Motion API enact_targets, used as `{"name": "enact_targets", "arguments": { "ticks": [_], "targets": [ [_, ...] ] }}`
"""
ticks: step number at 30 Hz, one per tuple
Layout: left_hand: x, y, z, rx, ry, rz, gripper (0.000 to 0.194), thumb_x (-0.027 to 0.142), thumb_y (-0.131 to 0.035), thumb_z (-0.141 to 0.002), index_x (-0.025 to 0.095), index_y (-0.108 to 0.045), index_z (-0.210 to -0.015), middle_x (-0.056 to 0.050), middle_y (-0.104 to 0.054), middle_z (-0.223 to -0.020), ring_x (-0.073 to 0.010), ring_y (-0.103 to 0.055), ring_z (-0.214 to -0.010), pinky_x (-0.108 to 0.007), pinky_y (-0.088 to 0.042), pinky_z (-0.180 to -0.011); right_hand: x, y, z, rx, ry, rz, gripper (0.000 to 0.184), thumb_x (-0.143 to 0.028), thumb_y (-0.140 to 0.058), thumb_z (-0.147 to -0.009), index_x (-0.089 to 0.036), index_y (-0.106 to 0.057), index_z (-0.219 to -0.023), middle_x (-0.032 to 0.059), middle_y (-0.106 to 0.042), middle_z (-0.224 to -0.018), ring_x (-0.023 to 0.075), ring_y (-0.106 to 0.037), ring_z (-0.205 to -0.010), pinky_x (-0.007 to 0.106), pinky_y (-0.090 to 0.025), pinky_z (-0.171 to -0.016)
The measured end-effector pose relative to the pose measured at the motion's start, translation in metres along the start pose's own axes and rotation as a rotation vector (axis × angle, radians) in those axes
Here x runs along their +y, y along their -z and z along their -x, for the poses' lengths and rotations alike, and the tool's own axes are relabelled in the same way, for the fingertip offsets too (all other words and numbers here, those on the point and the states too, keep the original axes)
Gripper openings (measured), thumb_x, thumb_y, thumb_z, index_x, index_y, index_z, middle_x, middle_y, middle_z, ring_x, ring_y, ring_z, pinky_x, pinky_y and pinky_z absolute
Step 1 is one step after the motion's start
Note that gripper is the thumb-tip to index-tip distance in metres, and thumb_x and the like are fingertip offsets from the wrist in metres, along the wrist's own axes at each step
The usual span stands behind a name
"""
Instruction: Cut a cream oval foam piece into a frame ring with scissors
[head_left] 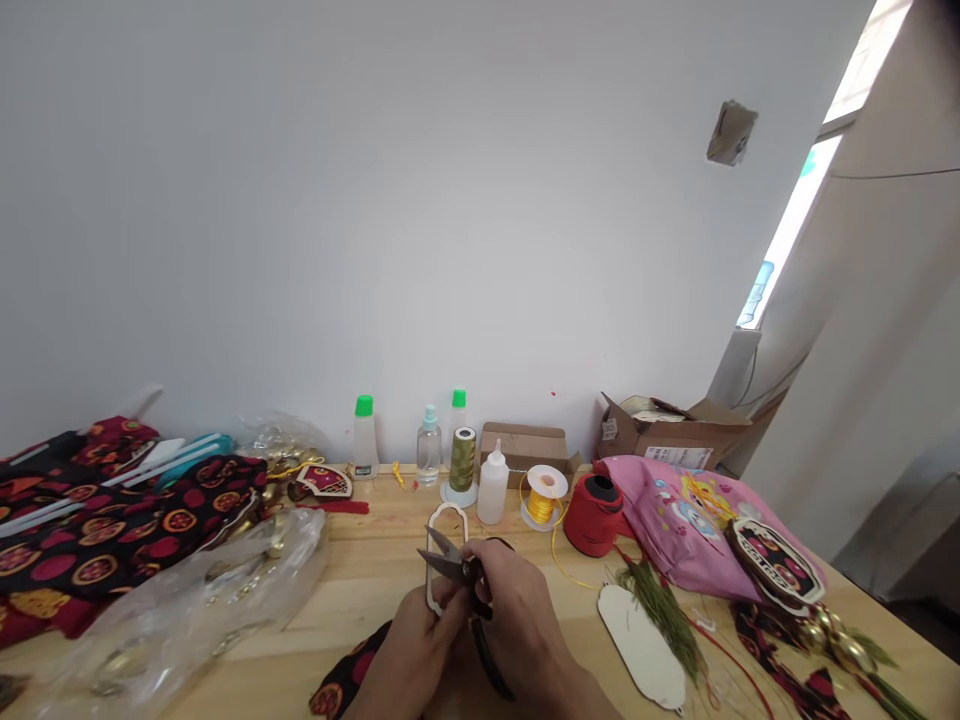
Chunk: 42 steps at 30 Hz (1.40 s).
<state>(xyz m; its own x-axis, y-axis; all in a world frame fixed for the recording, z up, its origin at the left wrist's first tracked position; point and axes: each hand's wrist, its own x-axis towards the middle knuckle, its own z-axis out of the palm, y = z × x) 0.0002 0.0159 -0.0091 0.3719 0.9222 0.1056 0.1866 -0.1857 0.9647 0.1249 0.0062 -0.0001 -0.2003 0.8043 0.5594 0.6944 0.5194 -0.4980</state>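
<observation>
My left hand is closed on the lower part of a thin white frame with a scalloped outline, held upright above the table. In my right hand is a pair of scissors with dark handles. Their blades are parted, point left and cross in front of the frame's opening. Whether they touch anything there I cannot tell. Patterned dark fabric lies partly hidden under my left wrist. To the right of my right hand is a white scalloped board, flat on the table.
Behind my hands stand a white squeeze bottle, a green thread cone, a yellow cord spool and a red thread cone. Plastic bags and patterned fabric cover the left. A pink bag and green tassel lie right.
</observation>
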Motion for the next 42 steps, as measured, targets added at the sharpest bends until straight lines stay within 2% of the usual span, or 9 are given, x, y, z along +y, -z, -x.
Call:
{"name": "enact_targets", "arguments": {
  "ticks": [2, 6, 10, 16, 21, 23, 28, 35, 42],
  "targets": [
    [0.001, -0.002, 0.001, 0.03, -0.01, 0.039, 0.023, 0.032, -0.04, -0.076, 0.017, -0.049, -0.062, 0.003, -0.044, -0.055, -0.0133, -0.043, -0.06, -0.022, -0.035, -0.058, 0.0, 0.0, 0.001, -0.011, 0.002, -0.015, 0.033, -0.002, -0.04, -0.063, -0.017, -0.054, -0.089, 0.0024, -0.057, -0.071, 0.0128, -0.047, -0.06, 0.02, -0.033, -0.053],
    [-0.001, -0.006, 0.003, -0.01, 0.096, 0.12, 0.026, 0.034, -0.037, -0.076, 0.017, -0.044, -0.058, 0.008, -0.033, -0.044, -0.0078, -0.029, -0.04, -0.019, -0.025, -0.039, 0.008, 0.002, 0.002, -0.021, -0.062, -0.177, 0.025, -0.007, -0.044, -0.067, -0.016, -0.052, -0.089, -0.0001, -0.055, -0.067, 0.0108, -0.046, -0.057, 0.019, -0.034, -0.052],
    [-0.006, -0.008, 0.002, -0.066, 0.108, 0.179, 0.025, 0.033, -0.038, -0.076, 0.018, -0.041, -0.057, 0.009, -0.03, -0.043, -0.0058, -0.023, -0.037, -0.018, -0.018, -0.035, 0.014, 0.007, 0.003, -0.058, 0.029, -0.257, 0.026, -0.006, -0.043, -0.069, -0.017, -0.051, -0.091, -0.0005, -0.054, -0.07, 0.0098, -0.046, -0.058, 0.018, -0.036, -0.055],
    [-0.002, -0.006, 0.005, -0.029, 0.094, 0.097, 0.019, 0.03, -0.04, -0.075, 0.017, -0.044, -0.061, 0.007, -0.039, -0.05, -0.0069, -0.035, -0.043, -0.018, -0.029, -0.041, 0.012, 0.007, 0.003, -0.125, 0.037, -0.135, 0.033, -0.002, -0.043, -0.06, -0.019, -0.053, -0.087, -0.001, -0.053, -0.068, 0.011, -0.046, -0.06, 0.019, -0.034, -0.054],
    [-0.001, -0.006, 0.008, -0.163, 0.192, 0.248, 0.027, 0.037, -0.037, -0.075, 0.02, -0.037, -0.054, 0.009, -0.033, -0.038, -0.007, -0.037, -0.031, -0.019, -0.036, -0.036, 0.027, 0.017, -0.002, 0.066, -0.153, -0.027, 0.028, -0.005, -0.038, -0.065, -0.018, -0.054, -0.083, 0.0005, -0.054, -0.067, 0.0127, -0.047, -0.061, 0.021, -0.034, -0.056],
    [-0.002, -0.004, 0.006, -0.122, 0.206, 0.337, 0.029, 0.04, -0.04, -0.073, 0.019, -0.04, -0.053, 0.01, -0.033, -0.035, -0.0057, -0.031, -0.03, -0.021, -0.04, -0.037, 0.033, 0.022, -0.003, 0.09, -0.202, -0.071, 0.025, -0.008, -0.038, -0.069, -0.018, -0.053, -0.085, -0.0004, -0.053, -0.066, 0.012, -0.046, -0.059, 0.02, -0.034, -0.054],
    [0.001, 0.004, -0.001, 0.014, 0.195, 0.478, 0.027, 0.039, -0.044, -0.072, 0.016, -0.05, -0.059, 0.009, -0.037, -0.036, -0.0042, -0.024, -0.032, -0.028, -0.046, -0.042, 0.037, 0.024, -0.002, -0.059, -0.131, -0.073, 0.027, -0.004, -0.039, -0.057, -0.018, -0.053, -0.075, -0.0042, -0.044, -0.058, 0.01, -0.039, -0.053, 0.018, -0.028, -0.049],
    [0.003, 0.003, -0.001, 0.006, 0.167, 0.582, 0.024, 0.036, -0.042, -0.074, 0.015, -0.049, -0.063, 0.008, -0.041, -0.038, -0.0041, -0.026, -0.033, -0.026, -0.046, -0.041, 0.032, 0.034, 0.007, -0.073, -0.191, 0.011, 0.027, -0.008, -0.044, -0.054, -0.018, -0.047, -0.078, -0.002, -0.043, -0.068, 0.013, -0.042, -0.063, 0.021, -0.033, -0.057],
    [-0.003, 0.0, -0.002, -0.041, 0.146, 0.531, 0.028, 0.04, -0.041, -0.074, 0.017, -0.044, -0.058, 0.008, -0.04, -0.037, -0.0045, -0.027, -0.031, -0.025, -0.045, -0.039, 0.017, 0.015, 0.017, -0.134, -0.212, 0.136, 0.028, -0.005, -0.044, -0.052, -0.02, -0.047, -0.076, 0.0025, -0.049, -0.079, 0.0167, -0.044, -0.073, 0.024, -0.034, -0.062]
  ]
}}
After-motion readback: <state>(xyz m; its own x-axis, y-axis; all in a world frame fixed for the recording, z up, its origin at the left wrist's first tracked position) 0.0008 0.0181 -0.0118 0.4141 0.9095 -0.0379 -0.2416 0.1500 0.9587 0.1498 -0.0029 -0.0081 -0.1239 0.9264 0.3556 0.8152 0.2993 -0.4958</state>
